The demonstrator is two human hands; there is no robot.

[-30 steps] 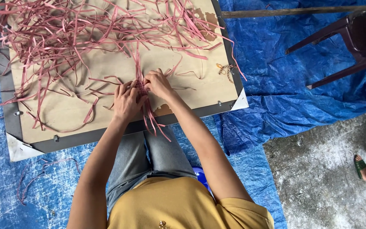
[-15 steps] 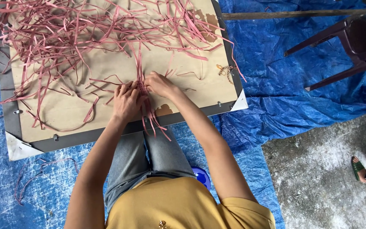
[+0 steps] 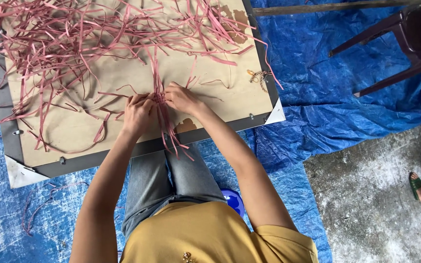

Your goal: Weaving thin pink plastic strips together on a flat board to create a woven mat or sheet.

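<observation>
Strips of thin pink flat material [image 3: 161,104] run between my two hands, and this bundle is what both of them work on. My left hand [image 3: 137,114] and my right hand [image 3: 181,99] are very close to each other, and the bundle passes just in the narrow space between their fingertips. The fingers of both hands are curled and closed on the strips, pinching them; how many strips each one holds, I cannot tell.

The long axis of the bundle goes away from me and toward me. Beyond my fingers it continues up into the big loose tangle of pink strips [image 3: 98,34]. On the near side of my fingers the free ends [image 3: 174,141] hang over the near edge of the flat tan board with dark grey frame [image 3: 74,134] and reach above my knees in grey trousers [image 3: 171,180].

Both hands are equally near to the bundle, left on its left side and right on its right side. Far to the right of my fingers I see a blue plastic tarpaulin [image 3: 327,97], a dark purple plastic chair [image 3: 405,39], and another person's foot in a green sandal [image 3: 417,185].
</observation>
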